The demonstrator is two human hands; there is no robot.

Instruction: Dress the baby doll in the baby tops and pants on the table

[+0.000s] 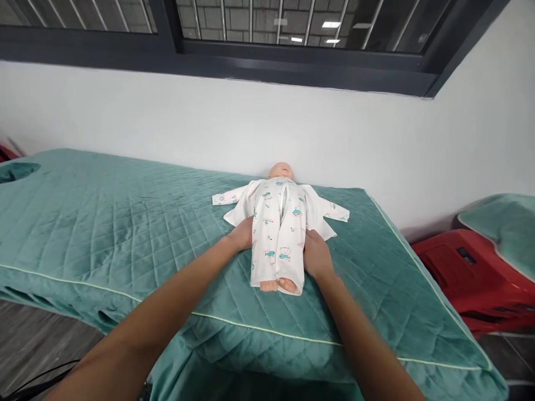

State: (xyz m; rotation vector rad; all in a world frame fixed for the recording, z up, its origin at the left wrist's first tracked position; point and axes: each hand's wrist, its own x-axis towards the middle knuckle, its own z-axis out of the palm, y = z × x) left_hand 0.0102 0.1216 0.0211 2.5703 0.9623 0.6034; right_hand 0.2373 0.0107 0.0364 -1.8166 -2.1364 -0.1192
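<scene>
A baby doll [281, 170] lies on its back on the green quilted bed cover, head by the wall and feet toward me. White printed baby pants [268, 236] cover its legs and reach up over its belly, with the toes showing at the leg openings. Beneath them, a matching baby shirt [334, 210] spreads out to both sides, sleeves stretched. My left hand [243, 234] grips the pants at their left edge, its fingertips hidden by the cloth. On the opposite edge, my right hand [316, 253] is closed on the pants, fingers curled at the side.
The green quilted bed cover [125, 223] drapes over the front edge. Behind it stands a white wall [167, 117] below a dark-framed barred window [292, 61]. At the right is a red plastic object [472, 278] partly covered by green cloth [501, 223].
</scene>
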